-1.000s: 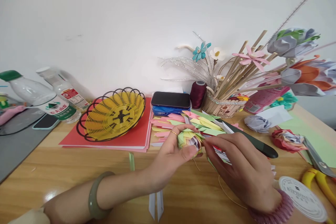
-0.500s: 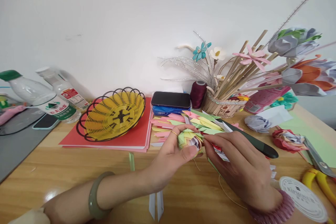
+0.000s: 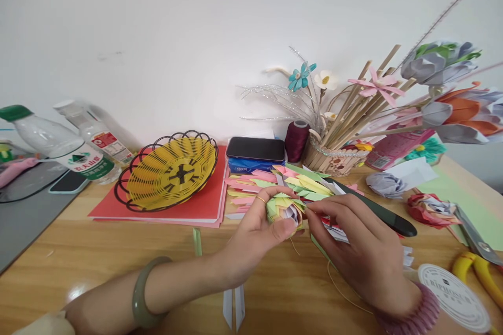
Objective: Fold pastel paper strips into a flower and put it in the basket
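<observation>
Paper flower [image 3: 280, 206] was in my left hand [image 3: 254, 230], held above the surface [image 3: 118, 251] in front of some folded paper strips [image 3: 308, 184], fingers curled around it, thumb on its front. My right hand [image 3: 359, 246] pinched its right edge; which fold, I couldn't tell. Doing this well, I figured, meant a light left grip and tiny right-hand nudges.

The wood-grained table [image 3: 98, 251] is carrying plenty. Red paper [image 3: 110, 207] is lying flat toward the back; right of it a blue packet [image 3: 251, 166] is sitting, a purple thread cone [image 3: 297, 142] is standing just beside that, and coloured folded strips [image 3: 244, 183] are fanning out in front. Two white strips [image 3: 228, 308] are lying nearer me.
</observation>
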{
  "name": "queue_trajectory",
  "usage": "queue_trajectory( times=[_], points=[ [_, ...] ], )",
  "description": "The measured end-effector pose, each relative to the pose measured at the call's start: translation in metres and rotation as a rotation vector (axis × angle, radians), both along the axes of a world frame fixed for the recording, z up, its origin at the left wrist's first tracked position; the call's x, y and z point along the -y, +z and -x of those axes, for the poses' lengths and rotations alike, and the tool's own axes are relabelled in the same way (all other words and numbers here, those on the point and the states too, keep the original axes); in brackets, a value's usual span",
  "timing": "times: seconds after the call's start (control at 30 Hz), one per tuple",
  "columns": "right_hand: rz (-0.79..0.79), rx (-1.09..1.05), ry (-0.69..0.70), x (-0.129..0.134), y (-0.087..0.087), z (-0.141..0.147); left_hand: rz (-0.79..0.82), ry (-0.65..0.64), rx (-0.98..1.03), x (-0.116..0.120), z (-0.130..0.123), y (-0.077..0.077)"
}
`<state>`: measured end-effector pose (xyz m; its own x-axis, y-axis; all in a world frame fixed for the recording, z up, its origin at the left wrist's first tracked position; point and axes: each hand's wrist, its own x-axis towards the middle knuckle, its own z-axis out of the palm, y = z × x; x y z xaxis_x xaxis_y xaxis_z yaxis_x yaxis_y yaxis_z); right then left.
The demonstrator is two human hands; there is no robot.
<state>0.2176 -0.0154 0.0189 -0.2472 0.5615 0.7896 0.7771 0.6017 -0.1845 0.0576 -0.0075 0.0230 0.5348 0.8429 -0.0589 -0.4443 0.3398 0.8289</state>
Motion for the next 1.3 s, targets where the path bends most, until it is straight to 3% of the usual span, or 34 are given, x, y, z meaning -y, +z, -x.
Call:
queue_trajectory(
  times=[0.2, 0.33, 0.43, 0.63, 0.77, 0.93, 1.1, 1.3],
  points=[
    [0.424, -0.213, 0.145, 0.000, 0.010, 0.002, -0.032, -0.014, -0.007, -0.001, 0.000, -0.001],
    [0.557, -0.300, 0.172, -0.001, 0.013, 0.002, -0.022, 0.000, -0.024, -0.001, 0.001, -0.002],
    [0.470, -0.288, 0.111, -0.001, 0.009, 0.002, -0.022, 0.003, -0.025, -0.001, 0.000, -0.002],
    [-0.015, 0.097, 0.017, 0.001, -0.002, 0.000, -0.011, -0.001, 0.013, 0.000, 0.000, -0.002],
    [-0.141, 0.267, -0.005, 0.002, 0.001, -0.002, -0.022, -0.004, 0.015, 0.000, 0.000, -0.002],
    [-0.140, 0.316, 0.051, 0.004, 0.004, -0.003, -0.037, -0.001, 0.020, 0.000, 0.000, -0.003],
    [-0.029, 0.227, 0.026, 0.003, 0.002, -0.002, -0.060, 0.003, -0.021, -0.001, 0.001, -0.003],
    [-0.024, 0.168, -0.068, -0.001, -0.001, 0.001, -0.097, -0.008, -0.116, -0.001, 0.000, -0.005]
  ],
)
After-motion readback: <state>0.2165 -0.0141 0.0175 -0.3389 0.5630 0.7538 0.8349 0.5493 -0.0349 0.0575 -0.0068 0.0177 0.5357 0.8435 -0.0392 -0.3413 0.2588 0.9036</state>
